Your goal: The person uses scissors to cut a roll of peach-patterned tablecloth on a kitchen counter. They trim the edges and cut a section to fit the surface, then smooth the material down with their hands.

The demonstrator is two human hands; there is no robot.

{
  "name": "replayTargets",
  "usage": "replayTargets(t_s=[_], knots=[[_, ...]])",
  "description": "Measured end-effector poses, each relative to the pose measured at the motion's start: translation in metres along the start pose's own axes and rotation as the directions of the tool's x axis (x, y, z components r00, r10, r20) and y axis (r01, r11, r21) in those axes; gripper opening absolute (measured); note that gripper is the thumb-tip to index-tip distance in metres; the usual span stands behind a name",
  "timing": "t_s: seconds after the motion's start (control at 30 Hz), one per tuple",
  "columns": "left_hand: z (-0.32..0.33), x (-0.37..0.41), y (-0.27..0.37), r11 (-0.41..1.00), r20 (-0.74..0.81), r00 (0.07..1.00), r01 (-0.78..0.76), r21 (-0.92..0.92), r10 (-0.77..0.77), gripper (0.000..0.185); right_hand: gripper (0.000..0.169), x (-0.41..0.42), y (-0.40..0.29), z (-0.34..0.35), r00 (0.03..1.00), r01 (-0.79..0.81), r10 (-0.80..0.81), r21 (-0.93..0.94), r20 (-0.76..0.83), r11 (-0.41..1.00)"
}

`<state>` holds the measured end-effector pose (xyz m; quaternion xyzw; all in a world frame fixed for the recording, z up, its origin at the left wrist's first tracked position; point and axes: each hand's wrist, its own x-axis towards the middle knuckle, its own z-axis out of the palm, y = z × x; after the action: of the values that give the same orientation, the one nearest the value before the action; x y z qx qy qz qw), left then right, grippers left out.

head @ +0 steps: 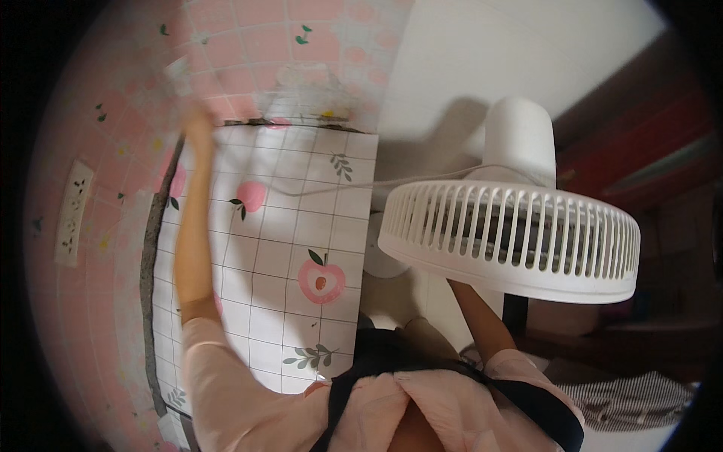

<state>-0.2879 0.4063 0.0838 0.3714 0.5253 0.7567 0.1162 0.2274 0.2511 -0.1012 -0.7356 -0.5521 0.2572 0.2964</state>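
My left hand [197, 116] is blurred at the far left corner of a table covered with a white checked cloth [271, 237] printed with pink fruit. It lies close to the pink tiled wall; whether it holds anything cannot be told. A white electric fan [508, 237] stands to the right of the table, its grille towards me. My right forearm reaches up behind the fan's lower rim, and the right hand is hidden there. A pale cable [339, 187] runs from the fan across the cloth.
A power socket strip [74, 213] is fixed to the pink tiled wall [254, 51] at left. A dark gap runs along the table's left edge. Behind the fan is a white wall [486, 45]. Striped fabric [627, 398] lies at the lower right.
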Motion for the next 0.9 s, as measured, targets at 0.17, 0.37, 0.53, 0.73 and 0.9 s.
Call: replayTargets(t_s=[0.17,0.37,0.53,0.73,0.9], knots=[[0.146,-0.153,0.01,0.847,0.569,0.787,0.455,-0.275,-0.238,0.021,0.053,-0.04,-0.005,-0.007,0.997,0.021,-0.018,-0.036,0.077,0.999],[0.225,-0.311,-0.001,0.97,0.995,0.097,0.238,-0.044,0.021,0.025,0.065,-0.113,0.004,-0.018,0.98,-0.174,0.141,0.263,0.139,0.949],[0.232,-0.392,0.007,0.992,0.985,-0.17,0.129,0.005,0.017,0.025,0.065,-0.176,-0.023,-0.069,0.904,-0.424,0.402,0.435,0.146,0.794],[0.202,-0.438,0.024,0.986,0.986,-0.147,0.138,0.093,-0.072,0.026,0.062,-0.196,0.007,-0.077,0.887,-0.414,0.46,0.525,0.048,0.744],[0.169,-0.464,0.05,0.975,0.987,-0.126,0.185,0.127,-0.104,0.026,0.056,-0.182,0.039,-0.108,0.648,0.06,0.608,0.826,-0.46,0.561]])
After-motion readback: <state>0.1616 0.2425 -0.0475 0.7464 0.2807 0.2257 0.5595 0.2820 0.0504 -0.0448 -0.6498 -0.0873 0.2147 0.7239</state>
